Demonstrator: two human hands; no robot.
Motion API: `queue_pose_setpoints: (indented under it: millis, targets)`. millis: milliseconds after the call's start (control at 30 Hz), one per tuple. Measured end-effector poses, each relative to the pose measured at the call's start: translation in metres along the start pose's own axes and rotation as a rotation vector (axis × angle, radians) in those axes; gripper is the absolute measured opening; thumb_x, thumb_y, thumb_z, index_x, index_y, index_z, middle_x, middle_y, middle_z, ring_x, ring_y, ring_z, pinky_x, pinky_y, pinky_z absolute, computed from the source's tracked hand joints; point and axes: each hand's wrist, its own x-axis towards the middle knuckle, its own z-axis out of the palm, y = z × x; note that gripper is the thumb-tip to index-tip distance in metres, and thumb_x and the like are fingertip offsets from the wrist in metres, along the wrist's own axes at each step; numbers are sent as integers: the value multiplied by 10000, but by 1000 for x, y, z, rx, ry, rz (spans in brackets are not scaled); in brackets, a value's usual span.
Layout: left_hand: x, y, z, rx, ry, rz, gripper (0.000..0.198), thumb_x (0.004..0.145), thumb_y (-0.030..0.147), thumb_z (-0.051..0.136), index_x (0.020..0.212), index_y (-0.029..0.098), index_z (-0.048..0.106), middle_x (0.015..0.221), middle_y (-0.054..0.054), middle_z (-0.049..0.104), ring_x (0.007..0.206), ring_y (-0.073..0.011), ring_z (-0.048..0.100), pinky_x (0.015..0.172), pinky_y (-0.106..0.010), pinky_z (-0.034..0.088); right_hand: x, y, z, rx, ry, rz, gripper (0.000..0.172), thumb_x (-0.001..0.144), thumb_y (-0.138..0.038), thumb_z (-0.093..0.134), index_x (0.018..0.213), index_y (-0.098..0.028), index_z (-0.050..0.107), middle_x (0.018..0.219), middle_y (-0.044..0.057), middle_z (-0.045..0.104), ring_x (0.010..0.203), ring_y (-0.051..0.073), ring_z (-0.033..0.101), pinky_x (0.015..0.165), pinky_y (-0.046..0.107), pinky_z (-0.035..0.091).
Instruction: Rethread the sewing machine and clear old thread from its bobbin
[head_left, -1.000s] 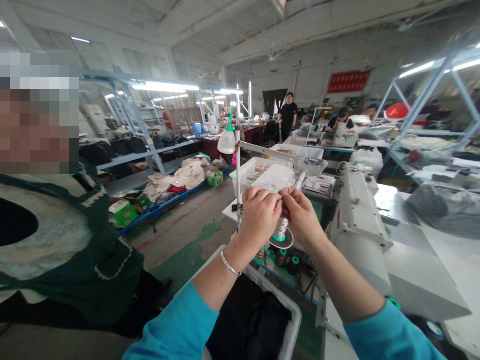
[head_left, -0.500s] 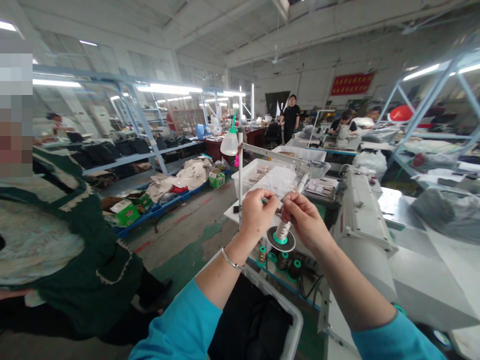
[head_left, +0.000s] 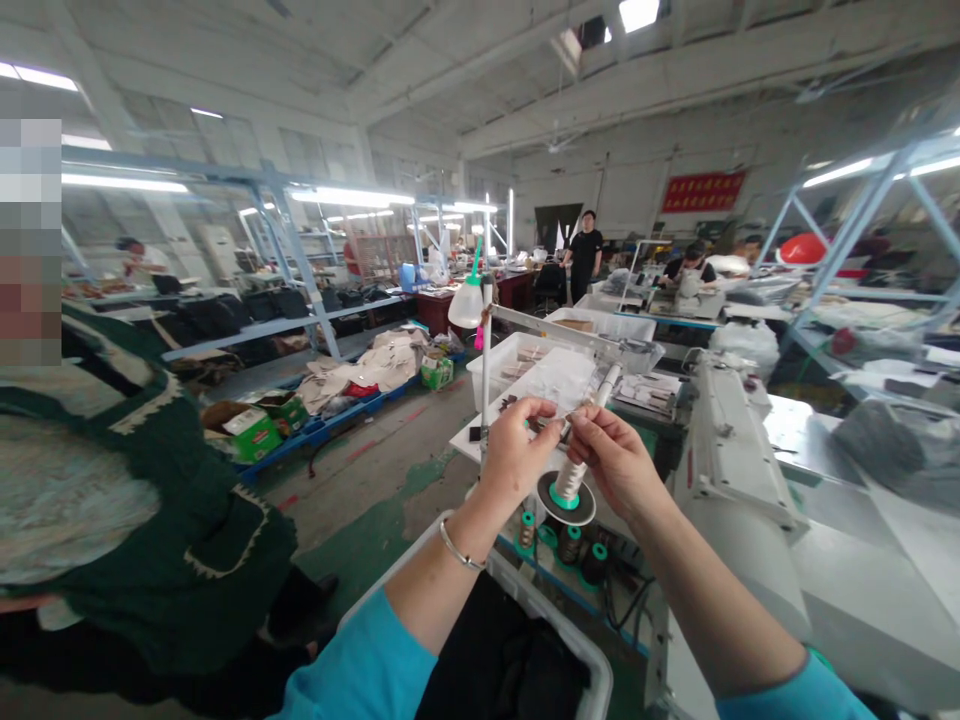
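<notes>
My left hand [head_left: 523, 452] and my right hand [head_left: 611, 452] are raised in front of me with their fingertips almost meeting. Both are closed in a pinch; whatever lies between the fingers is too small to make out. Just below and behind them a cone of pale thread [head_left: 570, 482] stands on a round black disc with a white rim, partly covered by my right hand. Lower down are a brown thread spool [head_left: 527, 531] and dark thread spools [head_left: 596, 563] on green bases. A metal thread stand pole [head_left: 487, 360] rises behind my left hand.
A grey sewing machine [head_left: 742, 450] stands at my right. Below my arms sits a white bin [head_left: 596, 680] with black cloth. A person in a green apron [head_left: 225, 600] is close on the left. An upturned plastic bottle [head_left: 466, 303] hangs by the pole.
The view has tilted up slightly, so the scene sits a little lower. My hands stay pinched close together above the thread cone, with small finger movements.
</notes>
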Motion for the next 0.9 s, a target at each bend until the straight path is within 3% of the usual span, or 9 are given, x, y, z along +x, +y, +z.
queue_pose_setpoints:
  millis: [100, 200, 300, 533, 900]
  targets:
    - [-4, 1, 0, 73, 123, 201, 152, 796, 40, 624, 813, 191, 637, 861, -22, 680, 877, -179, 644, 850, -334, 512, 1, 0, -1, -4, 8, -4, 312, 738, -428, 823, 741, -195, 615, 527, -63, 423, 486, 87, 358, 480, 234, 343]
    - [-10, 8, 0, 176, 104, 397, 243, 805, 1, 564, 772, 202, 696, 884, -34, 685, 924, -195, 622, 890, -363, 506, 3, 0, -2, -13, 16, -7, 333, 735, -443, 824, 723, -195, 601, 517, -65, 424, 477, 83, 368, 483, 227, 341]
    - [-15, 14, 0, 276, 75, 440, 230, 791, 37, 606, 882, 200, 741, 943, -53, 702, 941, -225, 602, 902, -413, 508, 3, 0, -2, -29, 30, -18, 340, 731, -447, 830, 718, -194, 603, 537, -54, 465, 487, 83, 403, 490, 222, 342]
    - [-12, 8, 5, 336, 113, 369, 160, 895, 177, 607, 994, 162, 732, 1026, -95, 704, 1025, -245, 599, 963, -439, 511, 2, -1, -2, -73, 27, -28, 345, 753, -473, 806, 747, -189, 612, 533, -53, 478, 495, 90, 426, 503, 227, 341]
    - [-4, 0, 13, -99, 51, 74, 145, 883, 278, 675, 909, 171, 770, 935, -84, 753, 929, -212, 683, 899, -351, 516, 4, 4, -10, -196, -12, -49, 370, 734, -510, 809, 753, -170, 662, 551, -34, 542, 493, 90, 446, 501, 235, 336]
